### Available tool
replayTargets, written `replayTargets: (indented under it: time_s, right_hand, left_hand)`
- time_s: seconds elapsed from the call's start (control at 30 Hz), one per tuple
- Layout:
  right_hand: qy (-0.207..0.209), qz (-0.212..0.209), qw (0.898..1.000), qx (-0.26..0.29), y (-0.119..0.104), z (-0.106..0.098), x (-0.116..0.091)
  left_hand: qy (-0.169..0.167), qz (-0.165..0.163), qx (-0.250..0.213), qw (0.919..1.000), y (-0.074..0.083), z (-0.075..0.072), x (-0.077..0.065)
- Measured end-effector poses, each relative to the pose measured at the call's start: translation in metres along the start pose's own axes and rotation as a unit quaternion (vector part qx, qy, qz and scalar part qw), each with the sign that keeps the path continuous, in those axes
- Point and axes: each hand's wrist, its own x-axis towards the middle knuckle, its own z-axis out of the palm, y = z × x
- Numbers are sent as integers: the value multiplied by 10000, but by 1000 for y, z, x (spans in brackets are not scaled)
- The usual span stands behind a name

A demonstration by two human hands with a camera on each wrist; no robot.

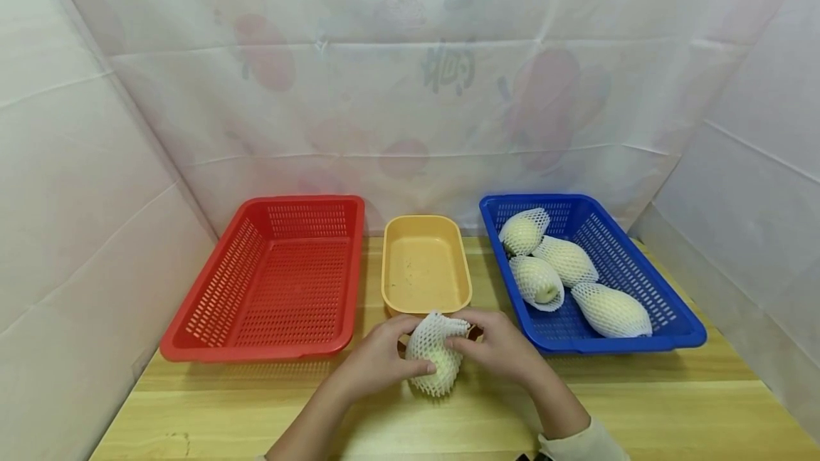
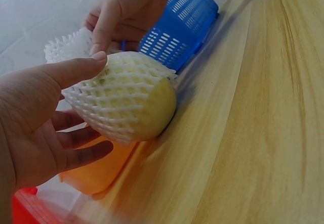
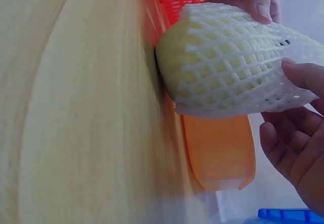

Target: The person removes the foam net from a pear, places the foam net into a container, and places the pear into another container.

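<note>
A pale yellow, pear-like fruit [image 3: 174, 57] stands on the wooden table in front of me, partly covered by a white foam net [image 1: 426, 338]. Its bare bottom shows beyond the net's edge in both wrist views. My left hand [image 1: 378, 358] holds the netted fruit from the left, thumb across the front of the net. On the other side, my right hand [image 1: 500, 347] pinches the loose upper end of the net between thumb and fingers. The left wrist view shows the left fingertips [image 2: 104, 148] curving below the net.
A yellow tub [image 1: 426, 308] stands right behind the hands. To the left is a red basket [image 1: 349, 319] with slotted walls. At the right, a blue basket [image 1: 682, 340] holds several netted fruits [image 1: 566, 262]. Light cloth walls [image 1: 397, 105] enclose the table.
</note>
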Motion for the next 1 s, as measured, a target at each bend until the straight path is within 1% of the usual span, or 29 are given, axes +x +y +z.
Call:
replayTargets:
  time_s: [0.37, 0.57, 0.7, 1.0]
  right_hand:
    - [242, -196, 9995, 112, -4, 1, 0]
    - [384, -336, 9985, 183, -4, 2, 0]
    - [438, -314, 9983, 204, -8, 2, 1]
    - [513, -358, 9978, 227, -10, 1, 1]
  left_hand:
    - [-91, 34, -229, 9997, 1, 1, -1]
    - [18, -16, -66, 10000, 2, 2, -1]
    - [61, -66, 12, 10000, 1, 3, -1]
    - [-64, -114, -177, 9998, 1, 4, 0]
